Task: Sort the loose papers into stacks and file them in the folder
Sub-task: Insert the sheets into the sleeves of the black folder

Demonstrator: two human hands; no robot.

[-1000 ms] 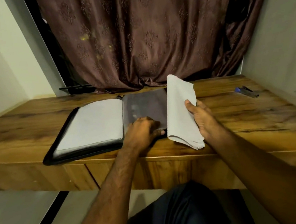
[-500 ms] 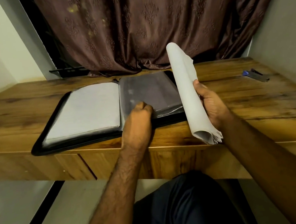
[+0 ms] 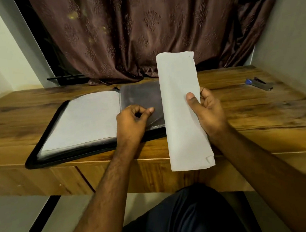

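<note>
A black zip folder (image 3: 39, 156) lies open on the wooden desk (image 3: 261, 115). Its left side shows a white sheet (image 3: 84, 119) in a sleeve; its right side shows a dark clear plastic sleeve (image 3: 140, 96). My left hand (image 3: 132, 123) pinches the lower edge of that sleeve between thumb and fingers, lifting it slightly. My right hand (image 3: 208, 112) grips a curled stack of white papers (image 3: 182, 112), held upright above the desk's front edge, thumb on the front. The stack hides the folder's right edge.
A blue and dark stapler (image 3: 259, 84) lies at the desk's far right. A brown curtain (image 3: 139, 32) hangs behind the desk, with walls close on both sides. My dark-clothed lap (image 3: 187, 220) is below the desk's front edge.
My right hand turned the paper stack so its broad face points at me and moved it slightly left. My left hand shifted right along the sleeve edge, now pinching it.
</note>
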